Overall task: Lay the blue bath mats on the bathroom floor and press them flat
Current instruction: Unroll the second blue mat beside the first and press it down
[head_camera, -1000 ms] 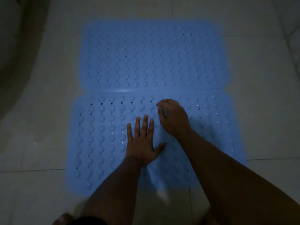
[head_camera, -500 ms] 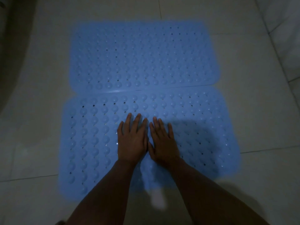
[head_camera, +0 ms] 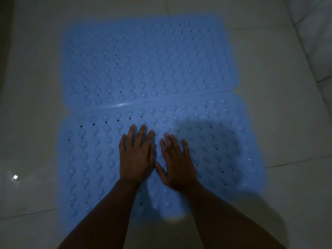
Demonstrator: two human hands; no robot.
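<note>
Two blue bath mats with round bumps and small holes lie side by side on the pale tiled floor. The far mat (head_camera: 147,60) lies flat, and its near edge slightly overlaps the near mat (head_camera: 89,159) along a seam. My left hand (head_camera: 136,155) and my right hand (head_camera: 177,164) rest palm down with straight fingers on the middle of the near mat, close together, thumbs almost touching. Both forearms cover part of the mat's near edge.
Pale floor tiles (head_camera: 287,123) with grout lines surround the mats. A dark curved shape (head_camera: 5,42) runs along the left edge. A small bright glint (head_camera: 15,177) shows on the floor at the left. The light is dim.
My right hand, curled near the seam a second ago, has flattened and moved down beside my left hand. Both hands now lie flat together on the near mat.
</note>
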